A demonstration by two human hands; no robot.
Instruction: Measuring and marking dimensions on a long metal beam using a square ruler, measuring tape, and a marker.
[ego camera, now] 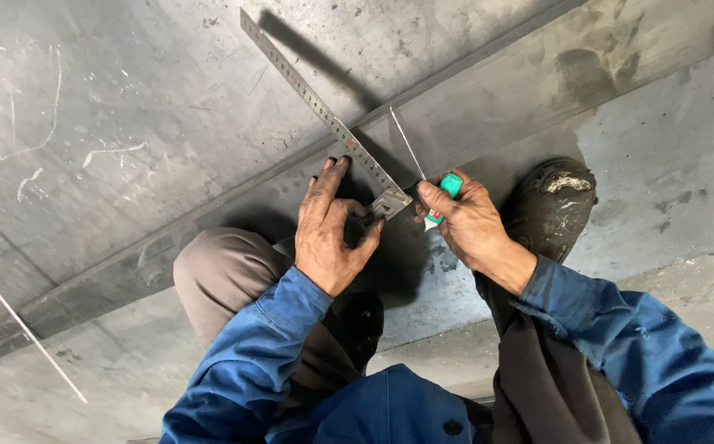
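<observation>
The left hand (330, 226) lies flat and spread, fingers stretched forward and thumb hooked toward the right, pressing down the near end of a long steel ruler (324, 107) that runs away from the fingertips, up and to the left across the plate. The ruler looks thin, stiff along its length and light, and its smooth face would likely slide on bare metal, so a firm press close to the marking end, where this hand already bears on it, seems the sound place to hold it; its edges look sharp enough to deserve care. Just to the right of that thumb, the right hand (465, 224) is closed around a small green marker (447, 191), pinched between thumb and fingers with its tip pointing at the ruler's end. The marker looks light, rigid and easy to grip near the tip for control. A thin white line (407, 141) runs away from it across the metal. Under both hands lies a large grey steel plate (127, 123), heavy, hard and scratched, with a raised strip (209, 222) crossing it slantwise. Beyond the right wrist sits a worn dark boot (550, 205), and nearer the body are blue sleeves and a bent knee (217, 271).
</observation>
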